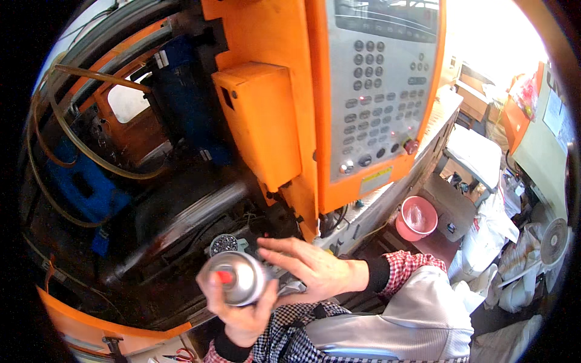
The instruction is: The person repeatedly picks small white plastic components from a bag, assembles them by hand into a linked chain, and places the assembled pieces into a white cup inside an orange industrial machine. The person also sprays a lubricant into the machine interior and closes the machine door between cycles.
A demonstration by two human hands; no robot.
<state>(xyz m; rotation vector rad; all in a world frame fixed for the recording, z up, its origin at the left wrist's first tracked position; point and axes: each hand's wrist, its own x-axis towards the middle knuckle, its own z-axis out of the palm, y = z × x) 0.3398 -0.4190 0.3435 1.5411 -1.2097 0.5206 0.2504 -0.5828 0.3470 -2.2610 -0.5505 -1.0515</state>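
Observation:
My left hand [242,317] is wrapped round a silver spray can [247,279] with a red nozzle, its top tilted up toward me. My right hand [311,266] is beside the can with its fingers stretched out flat and apart from one another; whether its palm touches the can I cannot tell. Just beyond the can stands a small cup [224,243] filled with small dark grey pieces. Some blur lies over the can and my left fingers.
An orange machine control panel [375,109] with many buttons rises ahead. To the left are a dark machine bay with a metal bar [187,224] and looped hoses [91,166]. At right are a pink bucket [416,219], a white-topped stool [474,154], sacks and a fan [552,242]. Red-handled scissors [183,356] lie below.

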